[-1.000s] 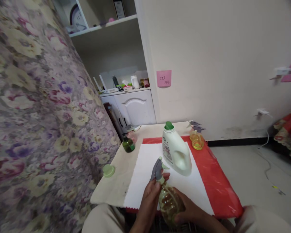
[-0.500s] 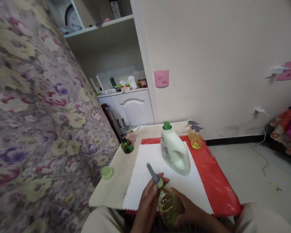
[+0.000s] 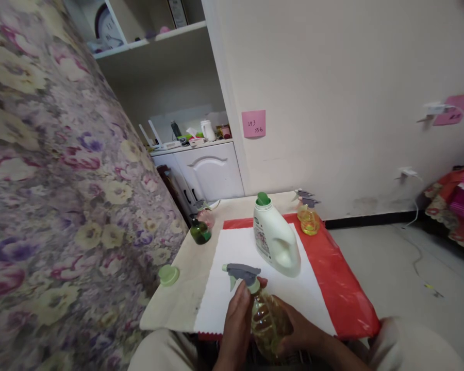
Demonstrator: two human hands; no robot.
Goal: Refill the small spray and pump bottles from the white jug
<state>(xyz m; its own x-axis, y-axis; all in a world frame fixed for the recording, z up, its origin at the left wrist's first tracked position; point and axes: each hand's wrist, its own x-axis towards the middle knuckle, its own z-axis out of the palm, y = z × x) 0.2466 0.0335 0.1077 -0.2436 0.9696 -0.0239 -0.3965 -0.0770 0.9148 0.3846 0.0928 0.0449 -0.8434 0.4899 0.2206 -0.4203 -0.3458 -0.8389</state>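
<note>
Just in front of the white detergent jug (image 3: pixel 276 239), at the worktop (image 3: pixel 185 293) edge, the right hand (image 3: pixel 299 332) wraps a yellow-filled spray bottle (image 3: pixel 268 322). The left hand (image 3: pixel 237 314) pinches its grey trigger head (image 3: pixel 242 273), seated on the neck; tightness unclear.

Both hands low and close together in front of the body. Left hand (image 3: pixel 236 317) upright, fingers curled in a grip, thumb tip on top. Right hand (image 3: pixel 298 331) cupped palm inward, fingers wrapped tight. Wrists bent slightly inward.
</note>
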